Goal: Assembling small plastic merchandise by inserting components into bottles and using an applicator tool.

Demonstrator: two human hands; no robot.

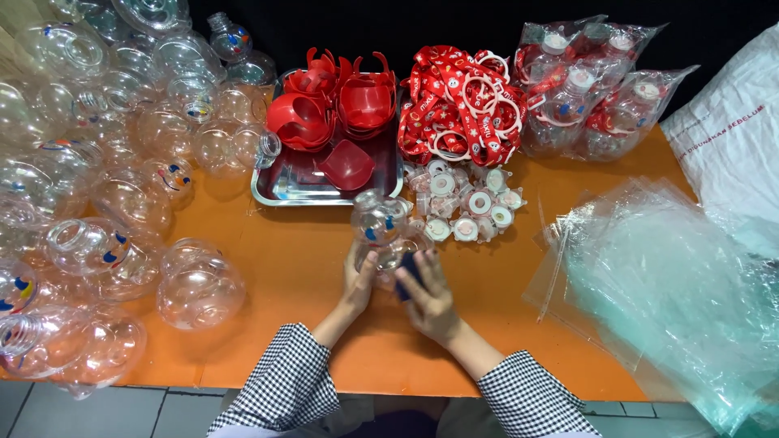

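Observation:
A clear, bear-shaped plastic bottle (381, 227) with small blue and red face marks stands on the orange table (292, 259), gripped at its lower part by both hands. My left hand (359, 284) wraps its left side. My right hand (428, 294) holds its right side together with a small dark blue piece (408, 274). Both sleeves are black-and-white checked.
A big heap of clear bottles (97, 178) fills the left. A metal tray (280, 185) holds red cup-shaped parts (341, 105). Red straps with white rings (458, 105), white caps (471, 207), bagged finished bottles (592, 89) and a stack of clear bags (673, 292) lie beyond and right.

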